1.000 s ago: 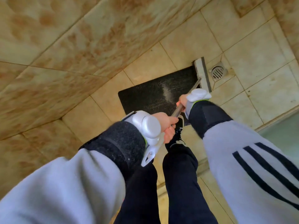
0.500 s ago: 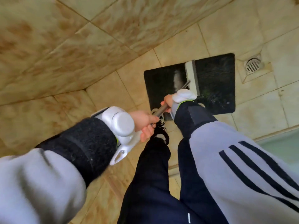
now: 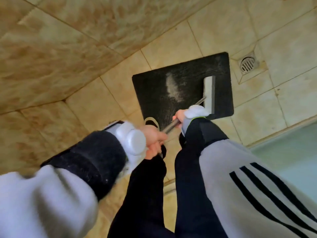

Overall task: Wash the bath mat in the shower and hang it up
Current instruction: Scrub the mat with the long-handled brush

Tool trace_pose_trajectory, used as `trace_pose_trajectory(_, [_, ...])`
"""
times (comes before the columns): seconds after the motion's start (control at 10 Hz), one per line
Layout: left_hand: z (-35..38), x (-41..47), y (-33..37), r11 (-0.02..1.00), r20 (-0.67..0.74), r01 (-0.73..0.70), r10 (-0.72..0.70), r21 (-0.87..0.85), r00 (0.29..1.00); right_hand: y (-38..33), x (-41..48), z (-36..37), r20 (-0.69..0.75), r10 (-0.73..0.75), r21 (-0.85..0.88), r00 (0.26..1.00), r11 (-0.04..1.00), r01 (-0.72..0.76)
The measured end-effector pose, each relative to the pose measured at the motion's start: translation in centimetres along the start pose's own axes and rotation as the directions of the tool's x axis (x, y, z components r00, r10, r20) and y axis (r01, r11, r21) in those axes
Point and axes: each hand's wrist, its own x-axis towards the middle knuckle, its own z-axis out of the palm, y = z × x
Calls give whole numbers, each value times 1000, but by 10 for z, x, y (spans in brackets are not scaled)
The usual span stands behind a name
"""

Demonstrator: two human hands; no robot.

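Metal handle (image 3: 171, 126) gripped in left hand (image 3: 154, 138) (rear) and right hand (image 3: 179, 116), scrubber head (image 3: 209, 93) on bath mat (image 3: 154, 88).

Rough black pile mat (image 3: 181, 86), smooth metal handle (image 3: 171, 126), glossy tiles (image 3: 291, 43).

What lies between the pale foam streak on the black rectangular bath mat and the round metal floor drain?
In the head view, the white squeegee head resting on the mat, then bare beige floor tile.
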Motion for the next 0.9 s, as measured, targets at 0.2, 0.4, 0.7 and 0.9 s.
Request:
trace_pose_trajectory(0.2, [-22, -43, -24, 999, -168, -15, 6, -49, 986, -7, -50, 64, 83, -1, 141, 997, 990, -11])
trace_pose_trajectory(0.4, [41, -30, 1, 1000, -90, 10, -8, 22, 996, -1, -56, -10, -33, -45, 153, 998, 987, 50])
trace_pose_trajectory(0.7, [88, 47, 34, 995, -21, -5, 7, 103, 1000, 15, -15, -91, -165, -63, 317, 984, 942, 113])
trace_pose_trajectory(0.9, [54, 52, 10, 999, 49, 37, -37, 3, 998, 26, 16, -58, -201, 32, 251, 979, 968, 20])
